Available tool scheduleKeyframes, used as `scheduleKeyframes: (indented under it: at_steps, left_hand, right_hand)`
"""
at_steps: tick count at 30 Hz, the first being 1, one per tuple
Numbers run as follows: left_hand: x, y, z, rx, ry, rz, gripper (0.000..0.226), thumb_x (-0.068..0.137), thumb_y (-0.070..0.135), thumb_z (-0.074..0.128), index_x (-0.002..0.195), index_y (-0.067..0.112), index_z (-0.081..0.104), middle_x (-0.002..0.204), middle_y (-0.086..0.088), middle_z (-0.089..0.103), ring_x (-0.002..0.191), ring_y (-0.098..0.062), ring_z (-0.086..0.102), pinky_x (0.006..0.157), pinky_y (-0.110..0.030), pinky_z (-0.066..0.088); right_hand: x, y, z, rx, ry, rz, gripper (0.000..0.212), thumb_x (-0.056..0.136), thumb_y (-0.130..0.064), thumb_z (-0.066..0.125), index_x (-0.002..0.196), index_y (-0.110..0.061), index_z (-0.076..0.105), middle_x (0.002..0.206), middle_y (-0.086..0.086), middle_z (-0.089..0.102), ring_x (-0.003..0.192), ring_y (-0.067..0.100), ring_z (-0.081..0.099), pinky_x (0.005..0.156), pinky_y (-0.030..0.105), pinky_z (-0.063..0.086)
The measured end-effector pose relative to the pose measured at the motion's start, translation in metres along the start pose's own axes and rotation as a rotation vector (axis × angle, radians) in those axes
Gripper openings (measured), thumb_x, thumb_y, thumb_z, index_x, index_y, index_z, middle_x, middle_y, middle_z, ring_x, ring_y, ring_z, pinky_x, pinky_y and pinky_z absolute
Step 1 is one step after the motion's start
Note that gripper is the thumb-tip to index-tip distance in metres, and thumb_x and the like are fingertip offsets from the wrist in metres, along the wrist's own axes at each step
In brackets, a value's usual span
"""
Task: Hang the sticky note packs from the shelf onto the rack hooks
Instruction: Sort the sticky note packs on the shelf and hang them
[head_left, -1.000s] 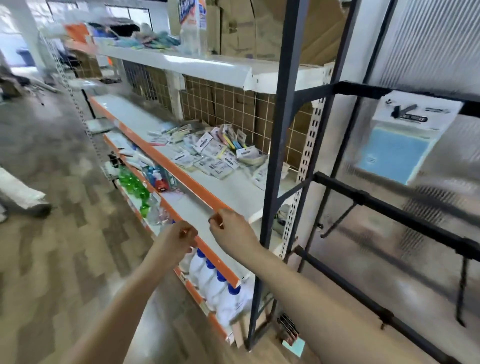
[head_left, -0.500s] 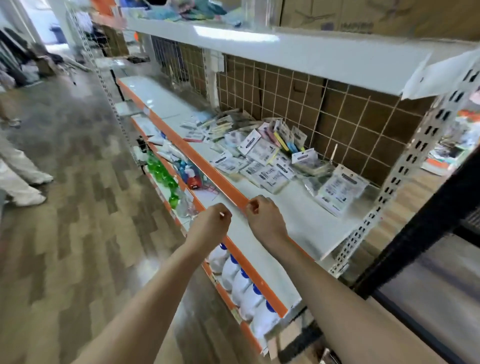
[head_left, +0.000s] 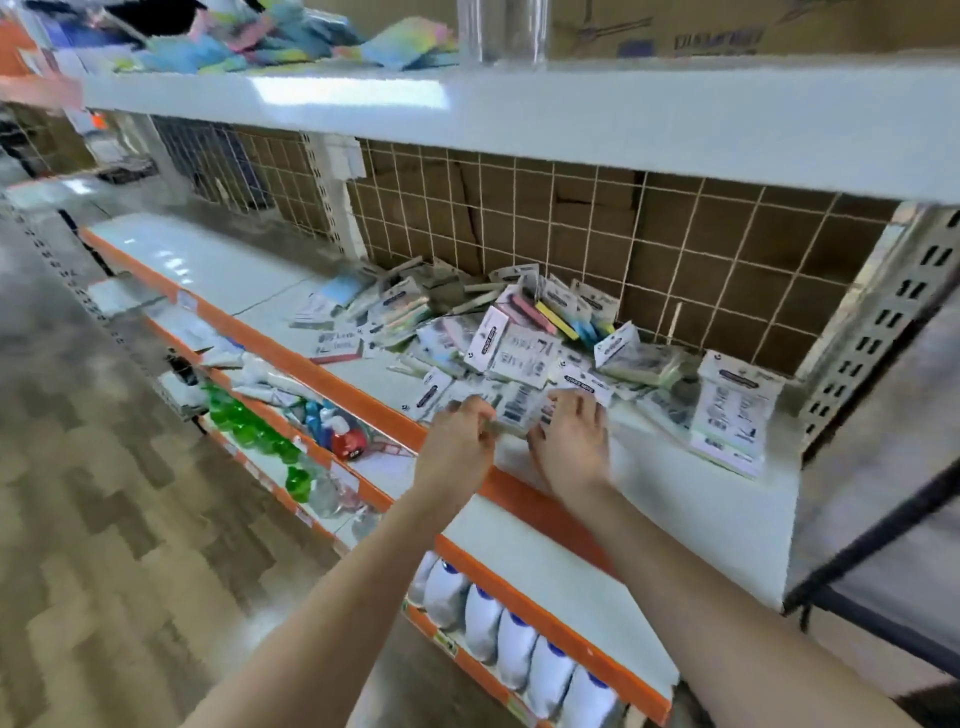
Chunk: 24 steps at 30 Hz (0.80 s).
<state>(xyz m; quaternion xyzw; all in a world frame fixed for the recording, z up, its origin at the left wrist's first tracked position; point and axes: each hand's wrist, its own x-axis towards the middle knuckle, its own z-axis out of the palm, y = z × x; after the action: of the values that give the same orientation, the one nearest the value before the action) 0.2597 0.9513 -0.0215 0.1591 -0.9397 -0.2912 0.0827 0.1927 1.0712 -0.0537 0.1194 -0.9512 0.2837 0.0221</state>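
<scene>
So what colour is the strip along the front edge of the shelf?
Orange. The strip along the shelf front shows best in the head view.

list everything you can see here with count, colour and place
packs: a heap, too many to count, mostly white cards with pastel pads, on the middle shelf
shelf: one, white with orange edge, at hand height
top shelf: one, white, holding more pastel packs and cardboard boxes
grid: one, white wire over brown backing, behind the heap
green bottles: several, lower shelf, left
white bottles: a row, blue caps, bottom shelf
left hand: fingers pinching a pack at the heap's near edge
right hand: on packs beside it, grip unclear
</scene>
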Motion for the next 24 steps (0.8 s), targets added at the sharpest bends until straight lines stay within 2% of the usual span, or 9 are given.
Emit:
scheduleKeyframes:
  at_steps: [4,8,13,18,22,24]
  left_hand:
    - [0.035,-0.019,0.003,0.095,-0.042,0.055,0.036,0.090,0.016,0.056,0.125,0.013,0.048,0.122,-0.016,0.051,0.117,-0.033,0.046,0.098,-0.040,0.038]
    - [0.060,-0.035,0.011,0.193,-0.040,0.131,0.047,0.092,0.031,0.056,0.132,0.013,0.041,0.131,-0.015,0.047,0.125,-0.033,0.041,0.104,-0.041,0.035]
    - [0.075,-0.051,0.028,0.281,0.000,0.185,0.056,0.093,0.051,0.049,0.136,0.016,0.040,0.135,-0.010,0.046,0.127,-0.029,0.041,0.098,-0.044,0.038]
    - [0.073,-0.055,0.037,0.253,0.103,0.232,0.051,0.086,0.050,0.059,0.121,0.013,0.055,0.124,-0.014,0.057,0.117,-0.035,0.051,0.087,-0.048,0.043]
    - [0.077,-0.062,0.031,0.156,-0.018,0.236,0.059,0.081,0.056,0.060,0.127,0.020,0.050,0.136,-0.008,0.047,0.128,-0.030,0.040,0.094,-0.046,0.039]
    - [0.081,-0.063,0.024,0.084,-0.104,0.202,0.061,0.080,0.052,0.065,0.130,0.022,0.046,0.139,-0.006,0.043,0.131,-0.028,0.034,0.098,-0.046,0.036]
  right_hand:
    - [0.005,0.001,0.018,0.007,0.035,0.055,0.062,0.091,-0.039,0.055,0.142,-0.011,0.034,0.145,0.011,0.034,0.135,0.030,0.029,0.109,0.041,0.029]
    - [0.005,0.006,0.033,-0.131,0.067,0.052,0.072,0.089,-0.043,0.055,0.147,-0.010,0.027,0.152,0.010,0.027,0.142,0.028,0.019,0.116,0.038,0.018]
    - [0.006,0.008,0.035,-0.211,0.105,0.080,0.077,0.087,-0.051,0.057,0.148,-0.014,0.028,0.151,0.004,0.032,0.142,0.023,0.024,0.115,0.033,0.023]
    - [0.003,0.004,0.029,-0.292,0.145,0.040,0.070,0.088,-0.050,0.057,0.143,-0.013,0.037,0.142,0.004,0.042,0.133,0.023,0.035,0.105,0.034,0.035]
    - [0.001,0.000,0.026,-0.346,0.144,0.026,0.066,0.088,-0.048,0.059,0.139,-0.010,0.042,0.136,0.007,0.047,0.128,0.026,0.041,0.103,0.036,0.038]
    - [-0.001,-0.002,0.025,-0.352,0.169,0.006,0.062,0.087,-0.044,0.063,0.136,-0.009,0.047,0.130,0.010,0.054,0.123,0.028,0.048,0.099,0.039,0.043]
